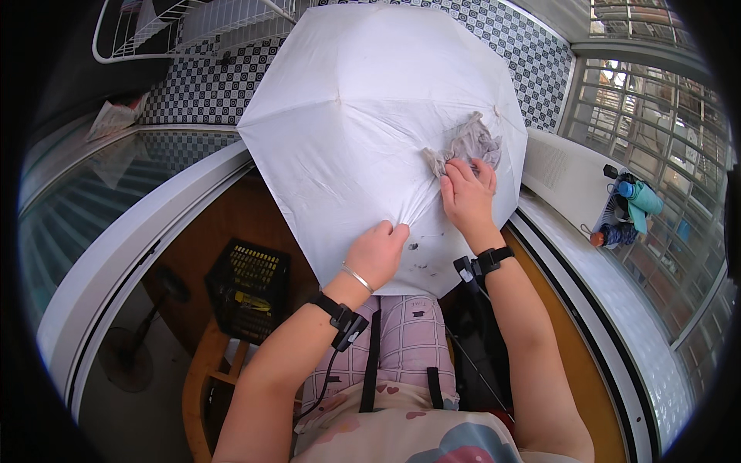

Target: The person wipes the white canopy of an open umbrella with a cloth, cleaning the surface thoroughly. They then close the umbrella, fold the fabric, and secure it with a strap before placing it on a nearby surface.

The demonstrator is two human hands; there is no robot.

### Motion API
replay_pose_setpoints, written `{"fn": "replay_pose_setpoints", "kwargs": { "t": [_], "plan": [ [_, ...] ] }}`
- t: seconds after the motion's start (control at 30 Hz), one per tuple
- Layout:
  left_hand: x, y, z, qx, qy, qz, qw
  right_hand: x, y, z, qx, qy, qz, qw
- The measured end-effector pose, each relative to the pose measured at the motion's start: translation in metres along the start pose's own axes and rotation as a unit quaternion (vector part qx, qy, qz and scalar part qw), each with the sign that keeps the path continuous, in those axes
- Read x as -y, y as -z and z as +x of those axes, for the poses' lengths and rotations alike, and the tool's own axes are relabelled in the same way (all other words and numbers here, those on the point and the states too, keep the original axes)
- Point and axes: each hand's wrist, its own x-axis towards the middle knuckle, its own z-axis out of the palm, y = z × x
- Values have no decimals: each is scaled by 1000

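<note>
An opened white umbrella (370, 139) spreads before me, the outside of its canopy facing up and its near edge over my thighs. My left hand (379, 252) pinches a fold of the canopy near the lower middle, and creases run from it up to the right. A crumpled greyish rag (474, 142) lies against the fabric, with the fingers of my right hand (470, 194) pressed on its lower edge. Several dark marks (413, 246) show on the canopy between my two wrists. Whatever is under the umbrella is hidden.
Left stand a black plastic crate (249, 289), a wooden chair (200, 393) and a fan (130, 353). A white wire rack (197, 29) is at top left. Folded umbrellas (639, 199) rest on a white unit (573, 173) by the barred window (642, 116). Door tracks (579, 324) flank me.
</note>
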Motion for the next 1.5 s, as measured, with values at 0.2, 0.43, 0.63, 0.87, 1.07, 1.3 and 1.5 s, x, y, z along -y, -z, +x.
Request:
{"fn": "replay_pose_setpoints", "kwargs": {
  "t": [0.2,0.43,0.63,0.87,1.07,1.3,1.5],
  "plan": [
    [1,-5,-5,2,9,-22,1000,33,14,-40,135,94,128,978],
    [1,-2,3,-5,2,-1,1000,12,4,-6,36,38,46,998],
    [4,-4,-3,7,0,-5,1000,18,18,-22,73,82,39,993],
    [2,-5,0,-2,-1,-4,1000,30,7,-48,64,45,158,984],
    [-3,-4,0,-5,0,15,1000,-12,-3,-32,17,-4,62,998],
    [1,-3,1,-21,-5,-4,1000,41,-6,-72,74,55,196,976],
    [-3,0,1,-6,-15,2,1000,11,-5,-13,28,-38,21,999]
  ]
}}
